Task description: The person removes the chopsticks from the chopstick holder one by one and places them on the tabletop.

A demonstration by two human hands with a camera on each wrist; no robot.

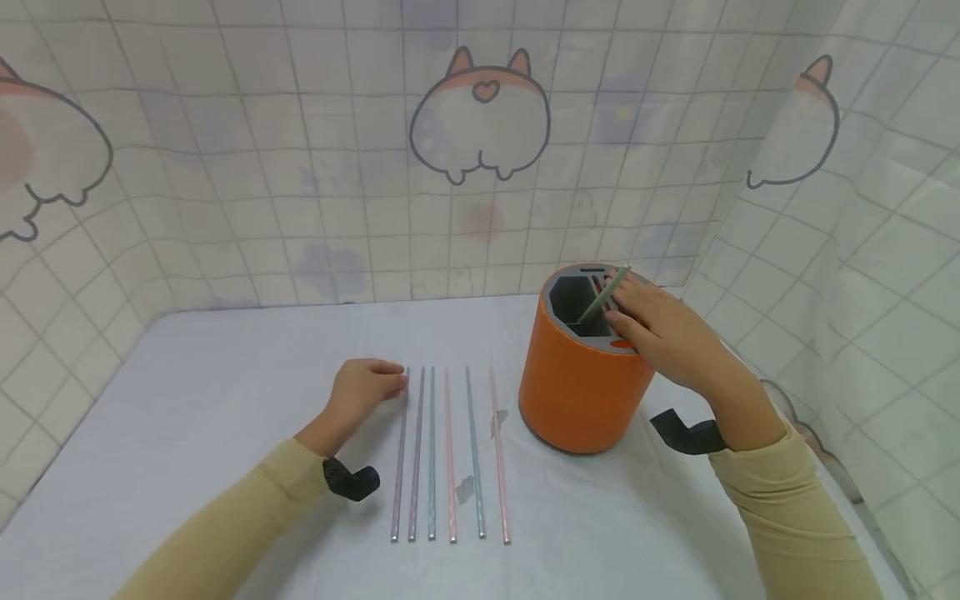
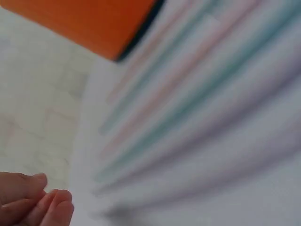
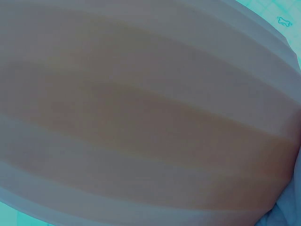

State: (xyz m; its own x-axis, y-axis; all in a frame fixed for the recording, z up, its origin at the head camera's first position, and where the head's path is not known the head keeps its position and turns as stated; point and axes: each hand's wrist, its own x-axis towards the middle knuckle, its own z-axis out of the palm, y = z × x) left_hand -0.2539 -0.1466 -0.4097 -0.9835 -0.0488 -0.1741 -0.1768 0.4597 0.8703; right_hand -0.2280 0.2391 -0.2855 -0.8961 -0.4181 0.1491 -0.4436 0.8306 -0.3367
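Several slim, glossy sticks in purple, blue-green and pink lie side by side on the white cloth; the leftmost is a purple stick (image 1: 401, 458). My left hand (image 1: 367, 383) is beside its far end, fingers bent together. In the left wrist view, the left fingertips (image 2: 59, 202) hold nothing, apart from the blurred sticks (image 2: 188, 103). My right hand (image 1: 667, 329) rests on the grey slotted top of a round orange holder (image 1: 581, 392). A pale green stick (image 1: 603, 296) leans out of the holder's open compartment, close by the right fingers. The right wrist view is a blur.
The white cloth-covered table (image 1: 225, 367) meets a tile-patterned curtain (image 1: 315, 200) with cartoon animals at the back and sides. A black band (image 1: 351, 481) is on the left wrist, and another black band (image 1: 688, 435) on the right.
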